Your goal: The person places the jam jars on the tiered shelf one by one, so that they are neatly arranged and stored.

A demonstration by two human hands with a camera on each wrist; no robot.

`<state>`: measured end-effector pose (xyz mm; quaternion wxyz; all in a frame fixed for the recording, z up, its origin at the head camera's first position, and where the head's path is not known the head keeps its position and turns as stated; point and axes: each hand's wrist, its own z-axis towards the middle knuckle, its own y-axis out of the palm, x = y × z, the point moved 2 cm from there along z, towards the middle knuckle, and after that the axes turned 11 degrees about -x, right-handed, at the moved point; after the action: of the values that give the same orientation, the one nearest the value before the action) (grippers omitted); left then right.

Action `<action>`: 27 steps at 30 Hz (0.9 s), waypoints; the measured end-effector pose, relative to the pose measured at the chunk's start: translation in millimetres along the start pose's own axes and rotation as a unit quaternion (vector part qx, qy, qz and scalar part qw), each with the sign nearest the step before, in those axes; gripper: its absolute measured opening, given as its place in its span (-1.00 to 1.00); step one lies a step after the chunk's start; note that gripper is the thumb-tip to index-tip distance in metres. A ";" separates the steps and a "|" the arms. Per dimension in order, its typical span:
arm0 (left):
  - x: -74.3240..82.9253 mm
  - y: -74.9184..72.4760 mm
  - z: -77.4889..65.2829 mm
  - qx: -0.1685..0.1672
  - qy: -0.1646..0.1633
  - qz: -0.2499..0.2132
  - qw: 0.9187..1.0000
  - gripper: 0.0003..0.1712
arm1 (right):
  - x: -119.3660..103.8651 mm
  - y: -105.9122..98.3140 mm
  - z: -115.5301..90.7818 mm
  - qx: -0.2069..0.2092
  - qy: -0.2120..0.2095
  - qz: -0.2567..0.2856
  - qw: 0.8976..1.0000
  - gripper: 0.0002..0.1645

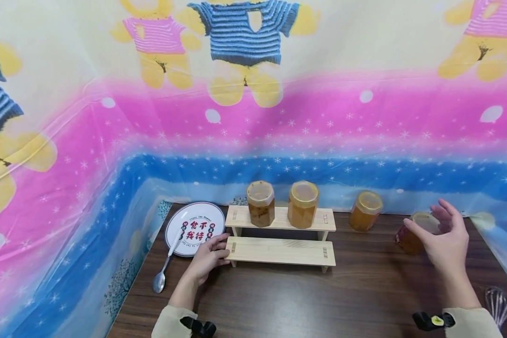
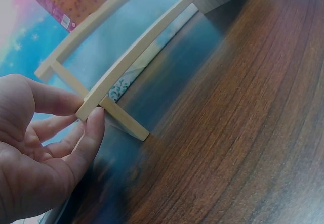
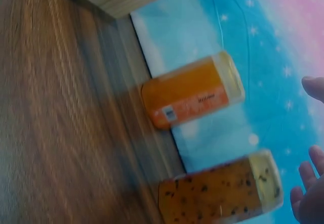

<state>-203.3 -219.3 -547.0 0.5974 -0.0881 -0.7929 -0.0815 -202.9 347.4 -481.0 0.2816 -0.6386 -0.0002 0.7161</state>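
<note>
At the left end of a two-tier wooden shelf, my left hand pinches the lower board between thumb and fingers, as the left wrist view shows at the board's tip. Two lidded jars stand on the upper tier: a brownish jar and an amber jar. My right hand has its fingers spread beside and above a jar with dark seeds, partly hidden by the hand in the head view. Left of it stands an orange jar on the table.
A round plate with red characters lies left of the shelf, with a white-handled spoon leaning on its rim. Patterned cloth hangs behind the dark wood table. A clear ribbed object is at the right edge.
</note>
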 end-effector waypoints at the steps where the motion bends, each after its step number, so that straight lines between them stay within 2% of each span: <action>1: 0.3 0.0 0.1 0.000 -0.001 0.000 1.000 -0.31 | 2.5 -1.8 0.1 0.006 0.003 0.001 1.000 0.12; 7: 0.3 -0.8 1.1 0.001 -0.005 0.003 1.000 -0.30 | 19.2 -10.0 0.0 0.019 0.033 -0.015 0.999 0.18; 17: 0.9 0.0 0.1 0.003 -0.001 0.003 1.000 -0.31 | 56.0 -5.6 -0.8 -0.018 0.094 -0.005 0.995 0.35; 27: -0.7 -0.9 1.6 -0.001 -0.007 0.001 1.000 -0.30 | 80.5 4.8 -0.9 -0.056 0.128 0.000 0.990 0.40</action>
<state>-204.8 -219.8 -548.1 0.5918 -0.0897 -0.7969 -0.0812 -206.1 375.6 -556.5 0.2426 -0.7398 -0.0043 0.6276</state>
